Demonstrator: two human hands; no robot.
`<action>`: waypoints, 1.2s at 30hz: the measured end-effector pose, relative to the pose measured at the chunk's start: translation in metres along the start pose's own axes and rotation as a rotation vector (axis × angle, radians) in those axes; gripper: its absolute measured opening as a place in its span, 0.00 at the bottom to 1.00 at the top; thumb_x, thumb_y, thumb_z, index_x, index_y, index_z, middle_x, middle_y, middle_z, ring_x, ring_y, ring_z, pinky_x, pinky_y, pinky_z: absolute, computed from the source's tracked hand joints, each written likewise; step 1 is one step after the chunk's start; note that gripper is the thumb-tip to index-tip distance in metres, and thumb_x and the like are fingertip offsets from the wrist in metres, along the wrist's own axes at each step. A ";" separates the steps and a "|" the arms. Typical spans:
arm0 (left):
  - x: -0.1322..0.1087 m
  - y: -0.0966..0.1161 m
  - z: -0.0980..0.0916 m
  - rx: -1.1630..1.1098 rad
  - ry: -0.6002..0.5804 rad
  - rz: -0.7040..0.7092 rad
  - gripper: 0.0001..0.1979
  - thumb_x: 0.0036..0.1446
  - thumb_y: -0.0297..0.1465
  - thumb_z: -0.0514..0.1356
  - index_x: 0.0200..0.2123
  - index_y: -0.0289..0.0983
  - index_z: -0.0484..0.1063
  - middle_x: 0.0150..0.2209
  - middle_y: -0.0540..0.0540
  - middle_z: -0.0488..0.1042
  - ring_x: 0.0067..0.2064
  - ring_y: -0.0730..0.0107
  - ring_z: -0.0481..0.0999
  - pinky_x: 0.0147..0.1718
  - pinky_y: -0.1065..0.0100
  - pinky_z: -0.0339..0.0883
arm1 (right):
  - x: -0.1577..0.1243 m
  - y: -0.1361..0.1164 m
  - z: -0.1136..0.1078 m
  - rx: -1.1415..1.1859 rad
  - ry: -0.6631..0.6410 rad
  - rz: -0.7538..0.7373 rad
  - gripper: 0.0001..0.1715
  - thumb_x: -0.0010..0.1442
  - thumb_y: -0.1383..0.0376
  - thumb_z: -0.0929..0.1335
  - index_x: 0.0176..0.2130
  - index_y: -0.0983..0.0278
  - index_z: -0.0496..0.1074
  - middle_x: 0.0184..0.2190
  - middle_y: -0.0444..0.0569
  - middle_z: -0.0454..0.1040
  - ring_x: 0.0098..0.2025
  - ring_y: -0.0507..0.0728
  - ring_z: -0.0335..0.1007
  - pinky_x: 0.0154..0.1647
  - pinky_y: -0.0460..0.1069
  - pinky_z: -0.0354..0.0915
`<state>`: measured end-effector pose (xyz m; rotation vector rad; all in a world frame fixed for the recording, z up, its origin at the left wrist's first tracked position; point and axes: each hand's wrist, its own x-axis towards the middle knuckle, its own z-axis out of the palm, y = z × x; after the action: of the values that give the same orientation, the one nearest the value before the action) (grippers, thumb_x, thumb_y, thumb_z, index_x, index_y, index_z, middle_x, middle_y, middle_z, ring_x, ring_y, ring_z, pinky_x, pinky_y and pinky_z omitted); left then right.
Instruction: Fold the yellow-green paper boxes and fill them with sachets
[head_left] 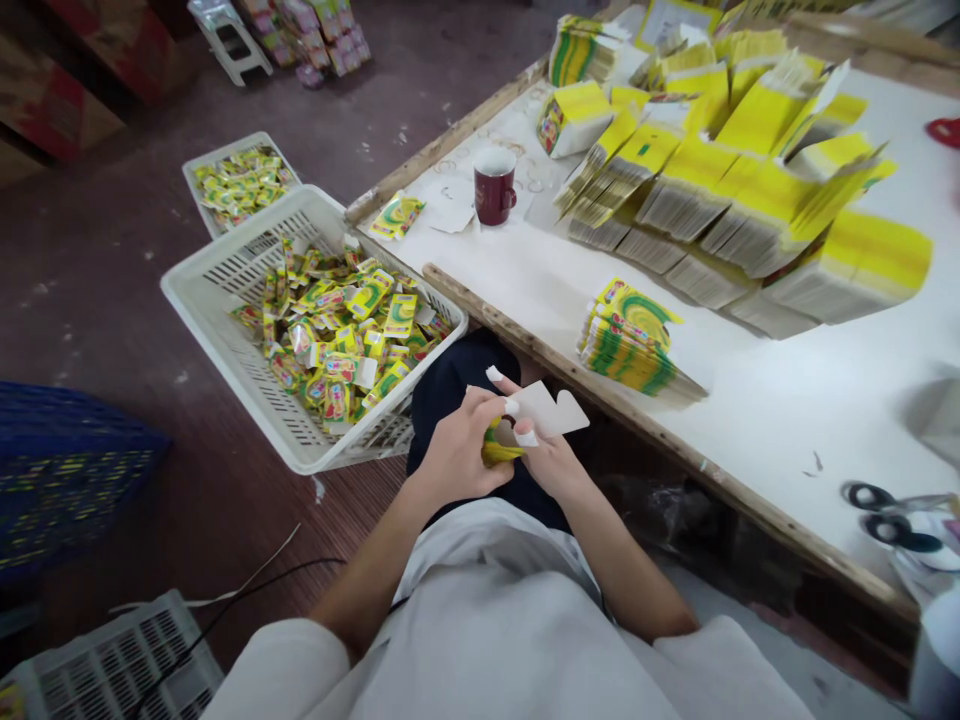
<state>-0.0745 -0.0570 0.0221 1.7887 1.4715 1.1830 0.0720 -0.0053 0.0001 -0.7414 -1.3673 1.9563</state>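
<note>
Over my lap, both hands hold one small yellow-green carton point(501, 452) with a white inner flap standing out to the right. My left hand point(463, 445) is wrapped round its left side. My right hand point(551, 458) grips it from the right, the thumb by a dark opening. White coverings sit on several fingertips. Left of my hands, a white plastic basket point(225, 330) holds many small yellow-green cartons point(367, 295). On the table point(750, 400) to the right lies a fanned stack of flat printed cartons point(626, 340).
Large bundles of flat yellow cartons point(750, 180) cover the table's back. A maroon mug point(494, 187), scissors point(892, 520) and a single packet point(397, 215) lie there too. A smaller basket point(196, 200), blue crate point(67, 480), grey crate point(112, 665) and cable point(255, 590) are on the floor.
</note>
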 end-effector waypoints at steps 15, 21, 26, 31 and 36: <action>-0.010 -0.002 -0.001 0.194 0.137 -0.202 0.31 0.38 0.22 0.65 0.50 0.40 0.66 0.46 0.41 0.72 0.50 0.49 0.74 0.49 0.51 0.66 | -0.010 -0.010 -0.012 -0.913 0.039 -0.463 0.34 0.65 0.74 0.60 0.67 0.55 0.58 0.71 0.55 0.49 0.69 0.62 0.55 0.61 0.56 0.65; -0.003 0.003 -0.030 0.108 -0.054 -0.178 0.32 0.40 0.30 0.71 0.52 0.42 0.71 0.48 0.43 0.78 0.45 0.54 0.79 0.47 0.57 0.71 | -0.008 -0.031 -0.043 -0.913 -0.259 -0.356 0.18 0.66 0.69 0.64 0.54 0.58 0.72 0.67 0.58 0.58 0.64 0.61 0.63 0.58 0.56 0.67; 0.001 0.010 -0.018 -0.013 0.025 -0.225 0.30 0.39 0.30 0.72 0.50 0.41 0.74 0.44 0.44 0.79 0.45 0.54 0.78 0.48 0.57 0.71 | -0.005 -0.034 -0.031 -0.748 -0.115 -0.358 0.19 0.63 0.64 0.68 0.54 0.61 0.68 0.62 0.60 0.64 0.63 0.63 0.62 0.62 0.60 0.63; 0.004 -0.009 -0.002 -0.558 0.561 -0.418 0.27 0.44 0.39 0.72 0.48 0.42 0.71 0.47 0.44 0.76 0.50 0.59 0.76 0.51 0.60 0.70 | 0.002 -0.037 -0.055 -0.798 0.360 -0.395 0.33 0.60 0.60 0.71 0.60 0.60 0.59 0.54 0.57 0.69 0.53 0.61 0.70 0.55 0.58 0.68; -0.002 -0.033 0.012 -0.911 0.848 -0.757 0.17 0.52 0.44 0.66 0.41 0.42 0.69 0.54 0.42 0.71 0.61 0.60 0.69 0.58 0.56 0.64 | 0.011 -0.054 -0.141 -1.127 0.978 -0.323 0.10 0.56 0.67 0.71 0.39 0.64 0.69 0.41 0.60 0.70 0.49 0.65 0.62 0.56 0.65 0.57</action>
<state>-0.0802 -0.0490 -0.0114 0.0629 1.3998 1.8048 0.1798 0.1012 0.0079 -1.5453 -1.6409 0.2530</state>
